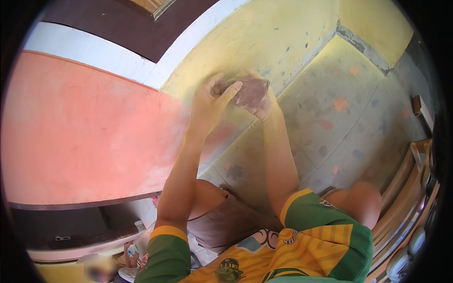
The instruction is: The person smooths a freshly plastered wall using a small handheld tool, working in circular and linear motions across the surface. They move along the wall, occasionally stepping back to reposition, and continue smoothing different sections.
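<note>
A flat brownish-maroon piece of sandpaper [252, 92], pale with dust in patches, is held up before the yellow wall [207, 61]. My left hand [212, 100] is closed at its left edge, with the thumb lying over the front. My right hand [265, 107] grips it from behind and the right side; most of those fingers are hidden or blurred. Both hands are close together, forearms raised from below.
Left of the yellow is a coral-pink wall section [85, 132], below a white band [85, 45] and dark brown trim [141, 28]. The grey floor [325, 122] has orange and dark stains. Wooden slats [401, 203] stand at right. Another person [130, 257] is at lower left.
</note>
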The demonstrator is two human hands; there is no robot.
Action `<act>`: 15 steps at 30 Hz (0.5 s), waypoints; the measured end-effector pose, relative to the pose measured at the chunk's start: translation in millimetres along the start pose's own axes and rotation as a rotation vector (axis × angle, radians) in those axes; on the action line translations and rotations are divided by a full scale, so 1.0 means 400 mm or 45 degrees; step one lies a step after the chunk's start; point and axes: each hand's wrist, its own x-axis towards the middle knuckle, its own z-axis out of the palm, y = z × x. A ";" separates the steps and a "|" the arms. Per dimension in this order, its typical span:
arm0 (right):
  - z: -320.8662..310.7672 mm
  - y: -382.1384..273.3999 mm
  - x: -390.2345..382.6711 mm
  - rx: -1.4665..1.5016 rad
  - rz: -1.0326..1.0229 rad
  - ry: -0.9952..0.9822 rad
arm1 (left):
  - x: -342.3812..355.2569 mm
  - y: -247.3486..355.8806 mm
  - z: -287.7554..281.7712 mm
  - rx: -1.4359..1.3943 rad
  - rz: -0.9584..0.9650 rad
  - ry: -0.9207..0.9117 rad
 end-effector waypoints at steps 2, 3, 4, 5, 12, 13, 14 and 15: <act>-0.006 -0.001 -0.002 0.361 -0.107 -0.303 | 0.001 0.022 -0.003 -0.075 -0.233 0.028; 0.009 0.002 -0.005 0.407 -0.151 -0.265 | 0.001 0.015 -0.006 -0.147 -0.212 0.092; 0.025 0.008 -0.012 0.453 -0.194 -0.226 | 0.000 -0.001 -0.008 -0.219 -0.189 0.156; 0.043 0.003 -0.021 0.490 -0.250 -0.183 | 0.005 -0.002 -0.002 -0.299 -0.158 0.208; 0.069 0.086 0.001 0.058 -0.465 0.053 | -0.015 -0.021 0.019 -0.595 -0.181 0.320; 0.080 0.096 -0.010 0.125 -0.469 0.012 | -0.018 -0.024 0.017 -0.620 -0.186 0.311; 0.094 0.100 -0.013 0.158 -0.512 0.031 | -0.018 -0.021 0.017 -0.642 -0.184 0.299; 0.105 0.106 -0.017 0.193 -0.554 0.047 | -0.021 -0.021 0.012 -0.544 -0.194 0.298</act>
